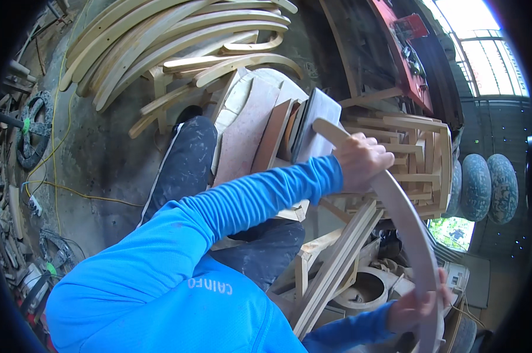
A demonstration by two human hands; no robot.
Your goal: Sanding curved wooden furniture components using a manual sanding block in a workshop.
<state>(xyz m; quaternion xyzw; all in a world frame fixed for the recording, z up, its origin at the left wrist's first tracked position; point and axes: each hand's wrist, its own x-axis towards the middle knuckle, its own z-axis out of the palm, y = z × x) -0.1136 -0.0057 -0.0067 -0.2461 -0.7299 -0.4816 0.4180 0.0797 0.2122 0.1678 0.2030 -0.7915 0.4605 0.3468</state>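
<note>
A long, smooth, curved wooden piece [408, 220] runs from the middle of the head view down to the lower right. My left hand [362, 160] is wrapped round it near its upper end. Lower down, my right hand [408, 308] grips the same piece, with fingers showing on both of its sides. The rounded upper end overlaps a grey, flat-faced block [322, 120] in the view; whether the two touch, I cannot tell. Beside that block stand a brown board [273, 134] and a pale, dusty panel [245, 126].
Many curved wooden parts [183, 38] are stacked at the upper left. Wooden frames [416, 162] are piled beyond my left hand. Long straight strips [336, 267] lean near my right forearm. A red bench [404, 56] stands at the upper right. A yellow cord [92, 195] crosses the floor.
</note>
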